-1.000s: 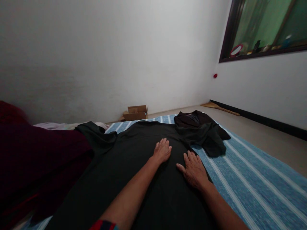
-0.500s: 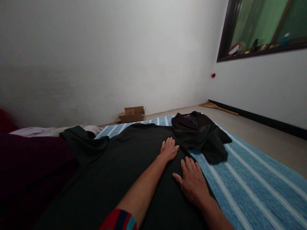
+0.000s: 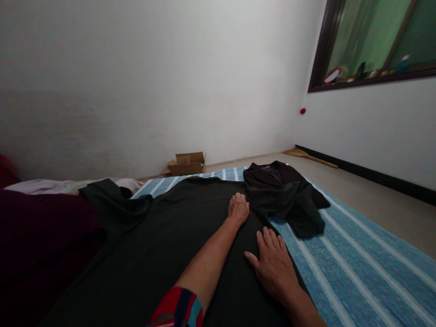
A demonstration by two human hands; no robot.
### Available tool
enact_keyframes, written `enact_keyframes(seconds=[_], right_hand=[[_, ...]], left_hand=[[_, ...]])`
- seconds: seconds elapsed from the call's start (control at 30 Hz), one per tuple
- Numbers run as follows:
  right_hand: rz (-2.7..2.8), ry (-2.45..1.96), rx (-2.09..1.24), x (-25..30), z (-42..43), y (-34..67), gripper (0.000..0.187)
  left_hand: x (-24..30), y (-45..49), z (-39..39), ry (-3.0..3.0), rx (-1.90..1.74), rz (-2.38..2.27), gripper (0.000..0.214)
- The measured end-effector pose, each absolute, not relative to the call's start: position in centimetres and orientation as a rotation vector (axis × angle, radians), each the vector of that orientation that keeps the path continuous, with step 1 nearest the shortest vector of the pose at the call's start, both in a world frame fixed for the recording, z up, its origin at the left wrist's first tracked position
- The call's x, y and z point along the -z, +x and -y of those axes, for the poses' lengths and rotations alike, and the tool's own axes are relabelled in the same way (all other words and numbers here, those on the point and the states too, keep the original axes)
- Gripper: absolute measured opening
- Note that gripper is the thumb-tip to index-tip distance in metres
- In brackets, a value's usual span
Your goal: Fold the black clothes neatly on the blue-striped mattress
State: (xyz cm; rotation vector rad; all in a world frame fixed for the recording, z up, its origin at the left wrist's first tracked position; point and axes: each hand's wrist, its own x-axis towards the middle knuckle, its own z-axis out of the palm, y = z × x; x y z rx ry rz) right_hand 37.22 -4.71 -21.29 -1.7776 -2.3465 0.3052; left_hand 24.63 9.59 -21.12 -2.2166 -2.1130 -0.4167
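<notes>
A dark green long-sleeved shirt (image 3: 163, 245) lies spread out, with its collar at the far end and a seam across the shoulders. My left hand (image 3: 238, 209) rests near its right shoulder, the fingers curled in on the cloth; the fingertips are hidden. Nearer to me, my right hand (image 3: 274, 263) lies flat on the shirt's right side edge, fingers stretched and thumb apart. The right sleeve reaches out over part of a folded dark brown garment (image 3: 265, 175). On the left, the other sleeve is bunched up.
Beneath the clothes is a blue and white striped sheet (image 3: 354, 254). Dark purple cloth (image 3: 44, 227) is heaped at the left, with pale fabric (image 3: 44, 186) behind it. An open cardboard box (image 3: 187, 168) and a broom (image 3: 313, 156) are on the floor by the walls.
My left hand has gone from flat, outstretched fingers to curled ones at the shirt's shoulder. My right hand stays flat in about the same place. The view has shifted slightly.
</notes>
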Motion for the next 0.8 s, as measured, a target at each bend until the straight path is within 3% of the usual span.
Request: enact_keyframes(seconds=[0.33,0.8], right_hand=[[2.349,-1.779,-0.324,21.1,4.8,37.2,0.074],[2.336,-1.786,-0.357,20.6,4.6,37.2,0.072]], left_hand=[[21.8,23.1,-12.1,-2.401,0.143,2.148,0.054],[20.4,21.0,-14.2,-2.604,-0.02,1.995,0.071]])
